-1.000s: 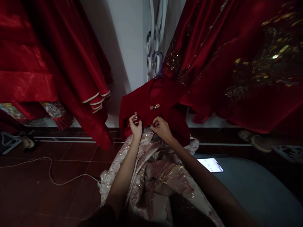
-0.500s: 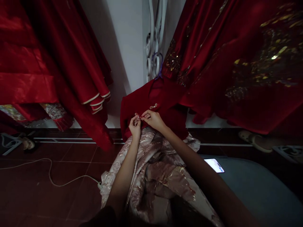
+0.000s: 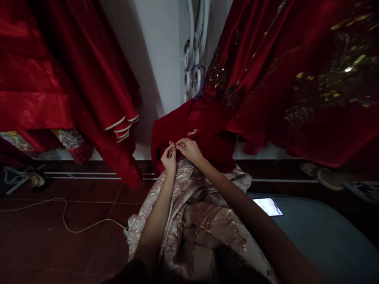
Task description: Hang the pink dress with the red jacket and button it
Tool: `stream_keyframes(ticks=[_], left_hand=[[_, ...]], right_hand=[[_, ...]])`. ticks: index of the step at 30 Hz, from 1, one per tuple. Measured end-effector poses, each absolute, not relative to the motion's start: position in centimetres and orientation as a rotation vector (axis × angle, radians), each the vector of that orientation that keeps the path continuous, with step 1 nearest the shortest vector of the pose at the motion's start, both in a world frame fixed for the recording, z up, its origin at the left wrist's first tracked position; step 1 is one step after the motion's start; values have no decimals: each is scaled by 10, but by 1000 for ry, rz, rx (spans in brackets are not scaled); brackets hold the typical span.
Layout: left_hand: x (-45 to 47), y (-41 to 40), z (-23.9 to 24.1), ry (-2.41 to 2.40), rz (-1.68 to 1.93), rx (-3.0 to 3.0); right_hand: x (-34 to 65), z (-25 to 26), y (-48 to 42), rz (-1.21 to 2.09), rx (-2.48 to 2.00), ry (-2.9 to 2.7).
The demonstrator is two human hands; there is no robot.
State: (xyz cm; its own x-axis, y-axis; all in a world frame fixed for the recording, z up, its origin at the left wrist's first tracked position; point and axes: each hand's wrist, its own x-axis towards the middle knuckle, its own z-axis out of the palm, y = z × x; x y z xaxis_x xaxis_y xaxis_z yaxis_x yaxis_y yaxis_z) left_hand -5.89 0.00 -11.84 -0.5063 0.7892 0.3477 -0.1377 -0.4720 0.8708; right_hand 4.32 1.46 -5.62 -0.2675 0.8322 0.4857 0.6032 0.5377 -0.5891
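red garment (image 3: 217, 138) beneath the fingers (image 3: 184, 142)

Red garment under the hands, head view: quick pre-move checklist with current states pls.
1. Left hand at the red garment: ok, fingertips over it.
2. Right hand working close to the left: ok, fingertips of both hands meet or nearly meet.
3. Item between the fingertips secure: cannot tell, too small and partly covered.
4. Beaded ornament clear of the fingers: ok, it shows just beyond the right hand.
5. Phone fully visible: not ok, the right forearm overlaps its near end.
6. Cable clear of the patterned fabric: cannot tell, its end shows right at the fabric's edge.
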Motion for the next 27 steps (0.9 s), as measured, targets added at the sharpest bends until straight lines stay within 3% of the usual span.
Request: stream_keyframes(ticks=[19, 27], left_hand=[[-66, 1, -121, 1213, 1931, 1215], [-74, -13, -113, 1688, 1755, 1590]], right_hand=[[41, -60, 9, 275, -1183, -2029], [69, -48, -4, 599, -1111, -2029]])
